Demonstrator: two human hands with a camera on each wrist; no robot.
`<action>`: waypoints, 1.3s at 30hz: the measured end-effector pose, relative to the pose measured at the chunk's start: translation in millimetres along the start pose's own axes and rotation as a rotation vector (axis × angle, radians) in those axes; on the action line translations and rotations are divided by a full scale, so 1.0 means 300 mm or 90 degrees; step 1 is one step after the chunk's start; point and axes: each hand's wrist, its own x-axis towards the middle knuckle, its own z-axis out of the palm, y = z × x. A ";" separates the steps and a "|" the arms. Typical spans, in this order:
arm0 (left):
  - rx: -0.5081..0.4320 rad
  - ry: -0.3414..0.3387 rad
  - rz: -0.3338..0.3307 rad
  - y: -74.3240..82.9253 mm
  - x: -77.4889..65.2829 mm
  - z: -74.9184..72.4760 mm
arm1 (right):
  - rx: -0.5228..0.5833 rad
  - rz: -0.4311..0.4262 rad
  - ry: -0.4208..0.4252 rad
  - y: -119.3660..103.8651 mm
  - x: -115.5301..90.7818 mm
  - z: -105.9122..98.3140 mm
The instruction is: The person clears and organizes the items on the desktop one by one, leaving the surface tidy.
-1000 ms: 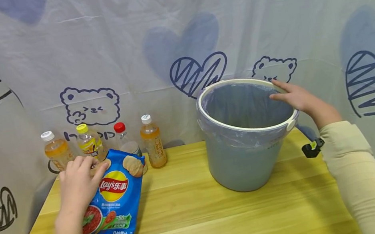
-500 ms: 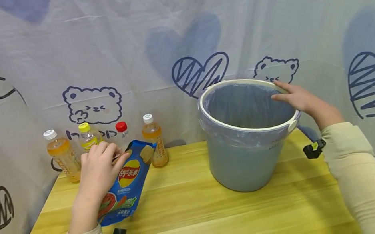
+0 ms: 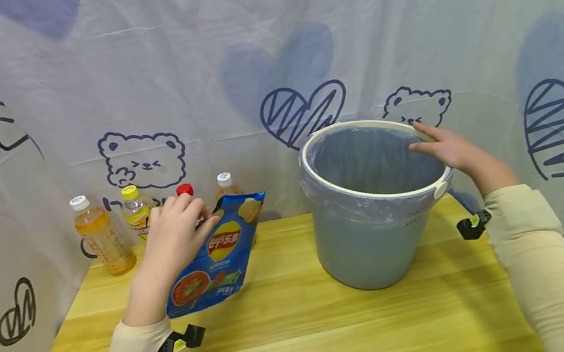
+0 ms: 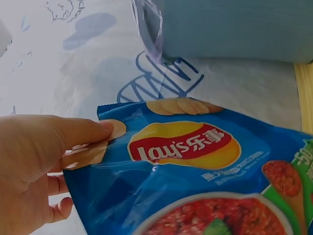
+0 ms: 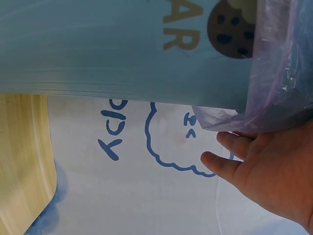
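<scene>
My left hand [image 3: 173,235] pinches the top corner of a blue Lay's chip bag [image 3: 213,265] between thumb and fingers. The bag hangs tilted over the table, in front of the bottles. Up close in the left wrist view, the thumb presses on the front of the bag [image 4: 186,176] at its top corner. At the right, my right hand [image 3: 456,153] rests on the rim of a grey-blue trash bin [image 3: 364,249] lined with a clear purplish bag. Its thumb reaches over the rim, and in the right wrist view the outer fingers [image 5: 227,166] stretch loosely outside the bin.
Behind the chip bag stand several drink bottles: an orange one with a white cap [image 3: 105,239], a yellow-capped one [image 3: 137,213], a red-capped one [image 3: 184,189] and another white-capped one [image 3: 225,179]. A printed cloth [image 3: 215,21] hangs behind the wooden table [image 3: 305,330].
My left hand has carried the chip bag rightward and a little up, and the bag now covers most of the right white-capped bottle. The right hand and the bin have stayed put.
</scene>
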 end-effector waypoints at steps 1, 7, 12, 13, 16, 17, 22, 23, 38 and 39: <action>0.000 0.004 0.009 0.006 0.008 0.001 | 0.000 0.001 0.000 0.000 -0.002 -0.001; -0.007 0.033 0.042 0.032 0.042 0.000 | -0.002 0.005 0.001 -0.003 -0.005 -0.001; -0.015 0.057 0.054 0.045 0.067 -0.007 | -0.001 0.008 0.003 -0.004 -0.006 0.001; -0.017 0.061 0.055 0.048 0.073 -0.008 | 0.000 0.010 0.003 -0.004 -0.005 0.001; -0.022 0.076 0.058 0.057 0.090 -0.010 | -0.001 0.012 0.003 -0.003 -0.006 0.001; -0.022 0.079 0.059 0.060 0.095 -0.010 | -0.001 0.013 0.003 -0.002 -0.005 0.001; -0.007 0.078 0.066 0.076 0.119 -0.011 | 0.001 0.006 0.001 0.003 -0.002 0.001; -0.005 0.076 0.067 0.078 0.124 -0.010 | 0.002 0.006 0.001 0.004 -0.001 0.001; -0.006 0.078 0.067 0.103 0.178 -0.015 | 0.008 0.007 -0.001 0.010 -0.002 0.003; -0.008 0.083 0.067 0.106 0.184 -0.018 | 0.007 0.006 -0.001 0.011 -0.002 0.003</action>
